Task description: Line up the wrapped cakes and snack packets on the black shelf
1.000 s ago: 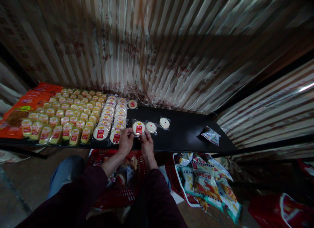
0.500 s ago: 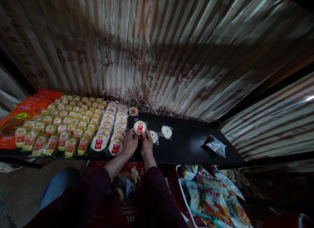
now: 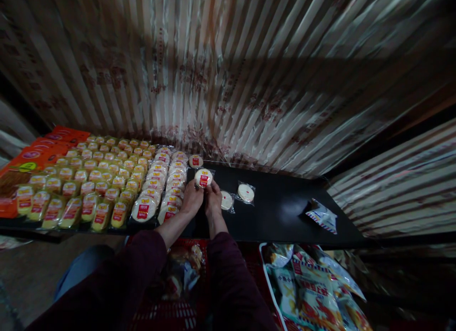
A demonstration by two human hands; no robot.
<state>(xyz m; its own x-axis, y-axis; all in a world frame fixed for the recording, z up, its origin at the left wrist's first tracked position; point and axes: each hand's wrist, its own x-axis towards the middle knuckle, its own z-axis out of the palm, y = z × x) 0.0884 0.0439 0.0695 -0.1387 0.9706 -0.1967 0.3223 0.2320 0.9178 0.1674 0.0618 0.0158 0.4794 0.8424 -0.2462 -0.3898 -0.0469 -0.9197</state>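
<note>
Between both hands is a round white rice cracker packet (image 3: 203, 178) with a red and yellow label, in clear wrap. My left hand (image 3: 193, 198) pinches its lower left edge. My right hand (image 3: 213, 201) grips its lower right edge. Just left of the hands run two overlapping rows of the same cracker packets (image 3: 144, 209) on a black shelf (image 3: 278, 217). One labelled cracker packet (image 3: 195, 161) lies behind the held one. To the right of my right hand lie two more packets (image 3: 226, 201), (image 3: 246, 193), showing plain white faces with a small red mark.
Yellow-wrapped small cakes (image 3: 90, 205) fill the shelf's left part, beside orange snack bags (image 3: 35, 153). A small silver-white packet (image 3: 322, 216) lies at the right. Below the shelf are a red basket (image 3: 167, 314) and a white-rimmed basket (image 3: 267, 278) of snack bags. Striped sheeting (image 3: 221, 84) hangs behind.
Both hands have moved slightly farther back over the shelf with the cracker packet between them. The view has shifted a little; the other packets appear unmoved.
</note>
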